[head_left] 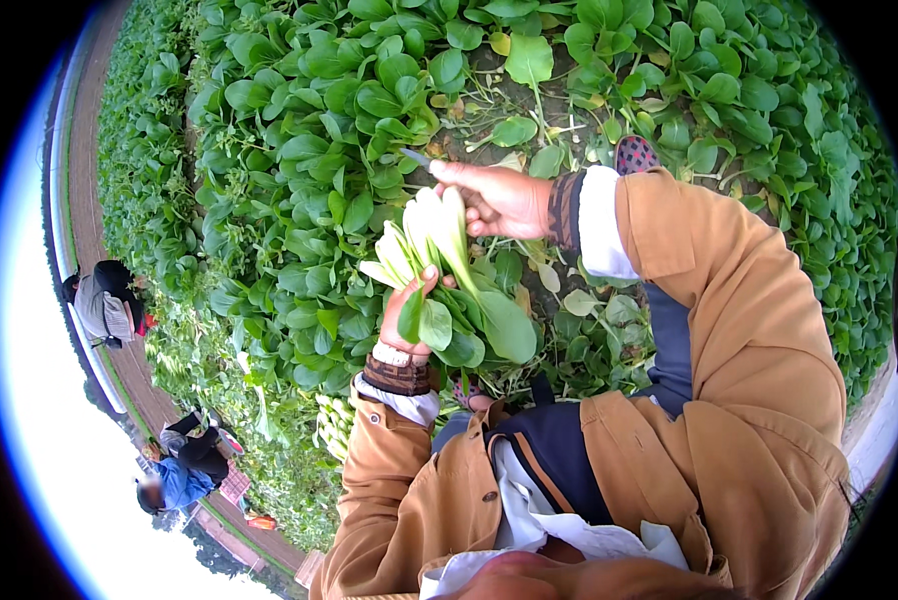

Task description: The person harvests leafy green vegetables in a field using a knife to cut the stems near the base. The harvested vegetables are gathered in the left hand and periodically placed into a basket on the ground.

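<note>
My left hand [405, 312] is closed around a bunch of bok choy [455, 237], with its pale stems pointing up and away and its green leaves hanging toward me. In my right hand [504, 198] is a small knife [416, 157], its short blade sticking out to the left past the thumb. The handle is hidden inside the fist. That hand sits right beside the stem ends, and whether the blade touches them I cannot tell. Brown sleeves with patterned cuffs cover both forearms.
Dense rows of leafy plants [299, 150] stand ahead and to both sides. Loose leaves litter a soil patch [484, 75]. Cut bok choy [335, 428] is piled by my left forearm. Two people [109, 305] [184, 480] are far left, near a red crate [236, 485]. A dotted shoe [634, 153] shows beyond my right wrist.
</note>
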Available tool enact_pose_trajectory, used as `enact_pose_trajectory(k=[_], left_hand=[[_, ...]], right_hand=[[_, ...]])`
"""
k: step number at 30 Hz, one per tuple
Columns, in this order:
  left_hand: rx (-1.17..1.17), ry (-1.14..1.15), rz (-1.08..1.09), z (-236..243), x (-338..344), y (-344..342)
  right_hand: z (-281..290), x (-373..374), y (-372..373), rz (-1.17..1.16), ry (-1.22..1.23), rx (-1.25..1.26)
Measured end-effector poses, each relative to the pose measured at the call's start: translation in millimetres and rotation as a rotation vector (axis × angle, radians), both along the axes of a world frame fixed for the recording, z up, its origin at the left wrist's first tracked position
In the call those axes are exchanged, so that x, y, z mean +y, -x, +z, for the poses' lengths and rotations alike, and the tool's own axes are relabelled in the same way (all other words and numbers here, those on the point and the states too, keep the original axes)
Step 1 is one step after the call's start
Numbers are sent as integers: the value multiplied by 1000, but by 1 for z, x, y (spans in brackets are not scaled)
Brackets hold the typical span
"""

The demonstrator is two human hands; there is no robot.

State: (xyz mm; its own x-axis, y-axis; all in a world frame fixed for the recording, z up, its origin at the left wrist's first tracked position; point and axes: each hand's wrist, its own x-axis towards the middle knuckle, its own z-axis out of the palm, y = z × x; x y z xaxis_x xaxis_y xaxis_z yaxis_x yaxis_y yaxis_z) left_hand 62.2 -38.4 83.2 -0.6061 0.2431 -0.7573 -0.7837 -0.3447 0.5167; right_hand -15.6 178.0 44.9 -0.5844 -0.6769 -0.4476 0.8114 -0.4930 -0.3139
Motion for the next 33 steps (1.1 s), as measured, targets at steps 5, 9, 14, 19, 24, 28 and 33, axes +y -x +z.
enact_pose_trajectory(k=[5,9,14,19,24,28,33], left_hand=[[189,219,-97,19,19,3],[521,296,-263,5,-1,4],[467,215,133,-22,39,-2],[227,312,-46,-2,6,24],[1095,1133,-972,40,-8,131],[1427,1450,-2097,-3,34,195],[1179,1613,-2280,-51,67,239]], right_hand=[[32,-5,-8,56,-122,230],[28,-16,-6,-79,-76,91],[23,-45,-23,-254,-189,113],[-33,-32,-28,-97,-345,167],[-84,-2,-20,52,-722,185],[-150,-16,-17,-35,-996,397],[-138,-39,-3,-131,-1042,373]])
